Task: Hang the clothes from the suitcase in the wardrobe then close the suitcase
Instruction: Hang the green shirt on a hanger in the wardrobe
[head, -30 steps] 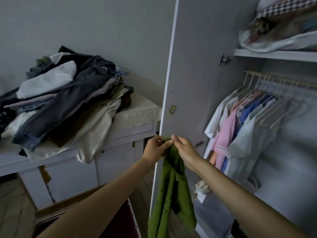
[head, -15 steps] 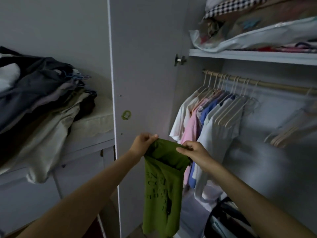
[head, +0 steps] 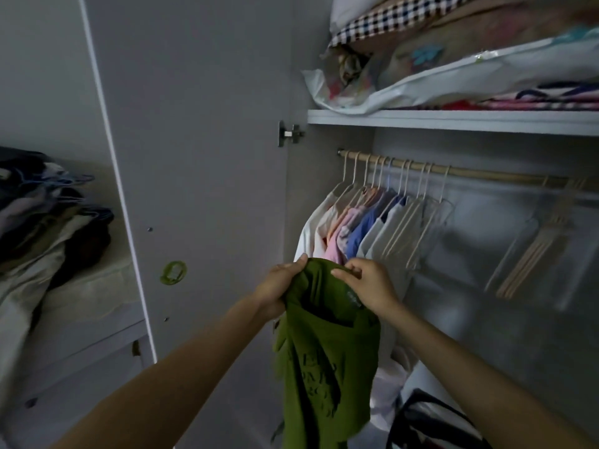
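Soft matt green cloth on the shirt [head: 324, 361], dark print a bit rough-looking. Smooth matt painted board for the door [head: 201, 157] and shelf [head: 453, 121]. Shiny metal on the hinge [head: 288, 133]. Pale wood for the rail [head: 479, 174], same-looking thin hangers [head: 534, 254] far right. Glossy crinkly plastic around the bedding [head: 453, 79] up top. Checked woven cloth on the pillow [head: 389, 17].
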